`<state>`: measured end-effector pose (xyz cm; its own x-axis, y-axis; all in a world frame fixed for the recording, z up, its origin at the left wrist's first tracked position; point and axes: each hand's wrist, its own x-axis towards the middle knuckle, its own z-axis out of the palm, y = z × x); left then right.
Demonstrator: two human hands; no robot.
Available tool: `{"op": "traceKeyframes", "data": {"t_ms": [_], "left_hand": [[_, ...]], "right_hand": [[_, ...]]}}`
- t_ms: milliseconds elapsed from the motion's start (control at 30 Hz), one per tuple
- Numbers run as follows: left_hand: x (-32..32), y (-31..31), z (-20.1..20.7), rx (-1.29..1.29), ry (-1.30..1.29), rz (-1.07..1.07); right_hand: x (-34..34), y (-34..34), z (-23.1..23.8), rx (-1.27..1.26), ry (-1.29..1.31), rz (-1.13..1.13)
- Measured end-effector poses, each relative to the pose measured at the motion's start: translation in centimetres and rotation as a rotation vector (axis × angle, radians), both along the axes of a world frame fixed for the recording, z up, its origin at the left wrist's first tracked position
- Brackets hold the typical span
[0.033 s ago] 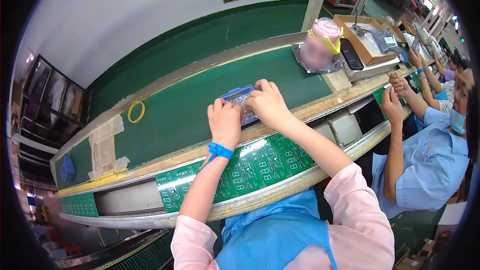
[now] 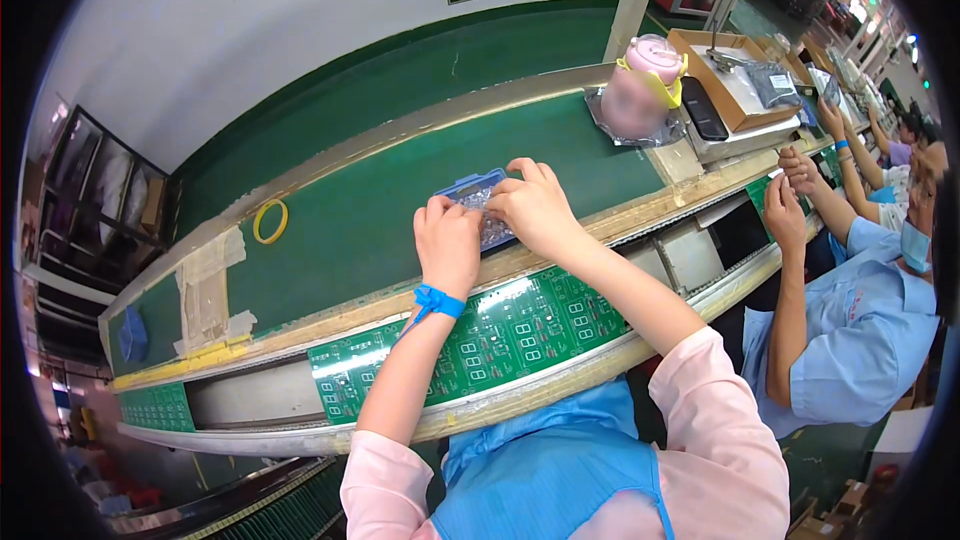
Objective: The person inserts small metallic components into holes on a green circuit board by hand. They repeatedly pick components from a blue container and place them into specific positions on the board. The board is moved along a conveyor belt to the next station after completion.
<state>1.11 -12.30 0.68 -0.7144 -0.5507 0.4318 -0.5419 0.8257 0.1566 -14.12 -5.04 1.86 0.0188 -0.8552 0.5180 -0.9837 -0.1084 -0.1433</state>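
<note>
One shallow blue tray (image 2: pixel 474 180) sits on the green counter (image 2: pixel 345 245), holding small clear pieces (image 2: pixel 494 232) whose kind I cannot make out. I have the left hand (image 2: pixel 447 245) over its left part, fingers bent down inside, and the right hand (image 2: pixel 538 208) over its right part, fingers curled. Fingertips are partly hidden, so I cannot tell whether either hand pinches a piece. Against the picture just before, I find no clear change: both hands and tray keep their places, which I judge to mean the handling inside it goes on unbroken. Nearer the body, green circuit boards (image 2: pixel 535 325) lie in a row, both forearms crossing above them. Well left of the tray lies a yellow ring (image 2: pixel 270 221). To its right I note a pink bottle (image 2: pixel 632 108), a dark flat device (image 2: pixel 704 110) beside it, and a co-worker (image 2: pixel 850 325) in light blue.
</note>
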Motion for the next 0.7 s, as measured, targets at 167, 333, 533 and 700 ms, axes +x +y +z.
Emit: {"op": "traceKeyframes", "data": {"t_ms": [167, 333, 533, 700], "left_hand": [[-0.2, 1.5, 2.0, -0.049, 0.317, -0.086], [2.9, 8.8, 1.4, 0.426, 0.159, -0.448], [5.1, 10.0, -1.0, 0.576, 0.045, -0.448], [7.4, 9.1, 0.0, 0.582, 0.037, -0.380]], "right_hand": [[-0.3, 1.1, 1.7, -0.144, -0.269, -0.024], [-0.3, 7.7, 4.2, 0.060, -0.829, -0.136], [0.2, 12.7, 1.1, 0.254, -1.377, -0.186], [0.8, 13.3, -1.4, 0.281, -1.508, -0.080]]}}
